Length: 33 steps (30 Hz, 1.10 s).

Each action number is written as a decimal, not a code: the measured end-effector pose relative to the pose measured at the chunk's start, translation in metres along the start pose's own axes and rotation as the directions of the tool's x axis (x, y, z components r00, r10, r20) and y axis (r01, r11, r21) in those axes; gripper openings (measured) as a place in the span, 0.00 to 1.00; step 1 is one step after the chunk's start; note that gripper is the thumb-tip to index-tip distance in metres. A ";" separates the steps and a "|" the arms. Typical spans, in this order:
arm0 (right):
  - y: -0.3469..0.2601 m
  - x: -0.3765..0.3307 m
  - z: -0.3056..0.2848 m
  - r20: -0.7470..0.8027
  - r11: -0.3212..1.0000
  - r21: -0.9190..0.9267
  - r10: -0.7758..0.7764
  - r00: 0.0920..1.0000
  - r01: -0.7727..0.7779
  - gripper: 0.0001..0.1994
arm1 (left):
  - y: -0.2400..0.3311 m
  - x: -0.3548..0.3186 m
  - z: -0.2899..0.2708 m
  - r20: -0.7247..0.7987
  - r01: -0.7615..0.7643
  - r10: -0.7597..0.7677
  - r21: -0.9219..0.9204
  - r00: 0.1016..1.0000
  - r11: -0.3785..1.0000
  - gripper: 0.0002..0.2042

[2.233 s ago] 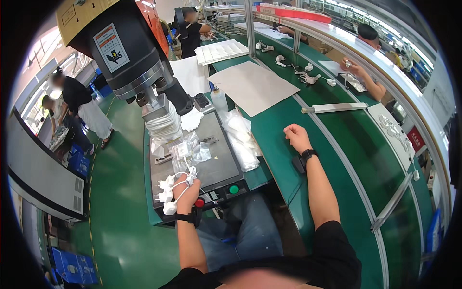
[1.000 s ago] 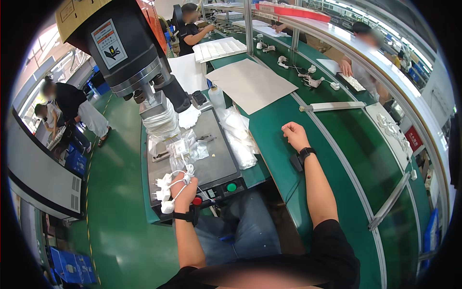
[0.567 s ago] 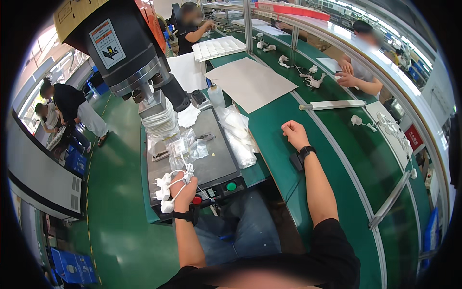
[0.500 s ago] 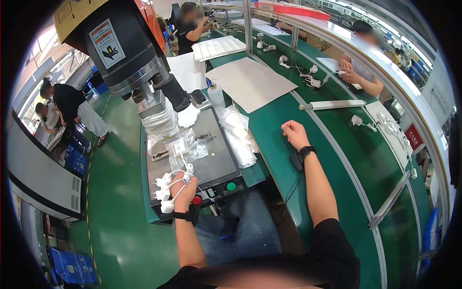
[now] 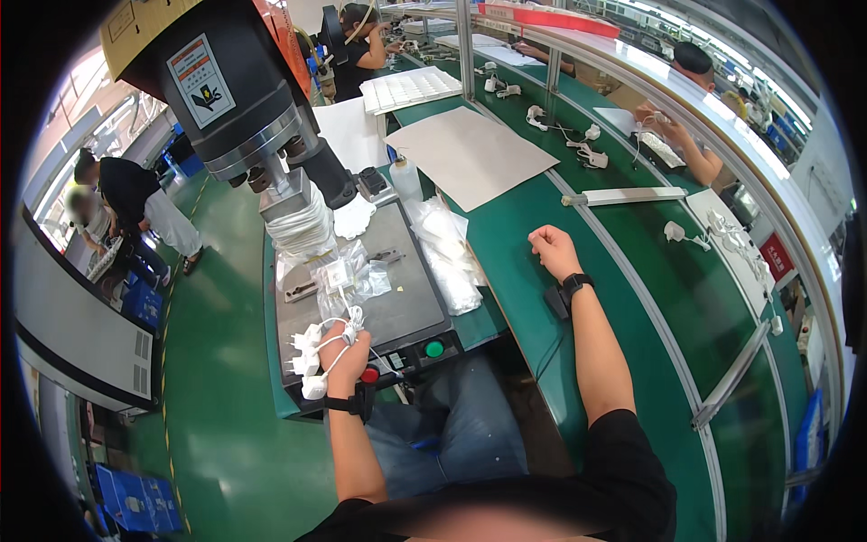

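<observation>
My left hand is closed around white power adapters with plug pins and a coiled white cable, held over the front edge of the press bed. My right hand rests on the green bench to the right, its fingers curled in with nothing visible in them. Beside that wrist sits a small black device with a cord. The press head, wrapped in white material at its lower end, stands over the dark press bed. Under it lies a white adapter piece on clear plastic.
A green button and a red button are on the bed's front. Clear plastic bags and a squeeze bottle flank it. Beyond are a cardboard sheet, a white tray, and a conveyor with adapters. Co-workers sit farther off.
Both my hands and the adapters have stayed in place. Across the conveyor, a co-worker's arms and head have shifted, and a corded white item now shows in their hands. Belt adapters moved slightly.
</observation>
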State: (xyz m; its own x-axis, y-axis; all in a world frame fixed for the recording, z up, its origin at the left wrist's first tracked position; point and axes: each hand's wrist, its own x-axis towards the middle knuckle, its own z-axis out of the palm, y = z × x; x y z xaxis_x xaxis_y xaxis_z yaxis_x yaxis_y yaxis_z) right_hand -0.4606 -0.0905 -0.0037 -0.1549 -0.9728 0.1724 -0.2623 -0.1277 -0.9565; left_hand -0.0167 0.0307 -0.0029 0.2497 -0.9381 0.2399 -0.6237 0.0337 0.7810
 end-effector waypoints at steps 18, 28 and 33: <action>-0.128 -0.106 -0.272 -0.661 0.836 0.073 -0.367 0.654 0.544 0.12 | 0.003 0.005 0.004 0.053 0.011 -0.012 0.024 0.998 1.000 0.11; 0.050 -0.057 -0.402 -0.614 0.847 -0.451 -0.066 0.786 -0.281 0.17 | -0.001 0.004 0.007 0.013 0.020 -0.023 0.206 1.000 0.978 0.15; 0.129 -0.015 -0.438 -0.474 0.624 -0.756 -0.316 0.822 -0.196 0.22 | 0.006 0.005 0.016 -0.031 0.048 -0.042 0.221 0.999 0.974 0.14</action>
State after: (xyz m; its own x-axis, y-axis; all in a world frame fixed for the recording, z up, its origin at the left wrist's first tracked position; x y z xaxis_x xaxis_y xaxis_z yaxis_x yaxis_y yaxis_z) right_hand -0.9094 -0.0079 -0.0267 -0.4960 -0.6677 0.5551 -0.8535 0.2575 -0.4530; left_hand -0.0306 0.0210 -0.0064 0.2988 -0.9275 0.2248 -0.7592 -0.0883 0.6448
